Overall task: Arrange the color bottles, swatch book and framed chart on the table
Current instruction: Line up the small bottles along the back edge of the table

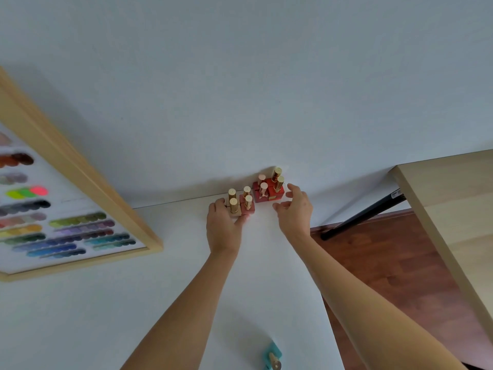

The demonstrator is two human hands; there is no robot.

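Note:
Two clusters of small square color bottles with gold caps stand at the far edge of the white table (106,316), against the wall. My left hand (222,225) cups the nearer cluster of beige and pink bottles (240,204), its fingers touching their front and left sides. Just right of the red bottles (268,188), my right hand (294,212) hovers with fingers spread, holding nothing. The framed chart (74,209), wood-framed with rows of color swatches, leans on the left. A teal bottle (273,356) lies near the table's front edge. No swatch book is in view.
A light wooden table (453,209) stands to the right with a black leg (373,212) beneath it. Between the two tables shows brown wooden floor (386,263). The white wall (240,89) rises straight behind the bottles.

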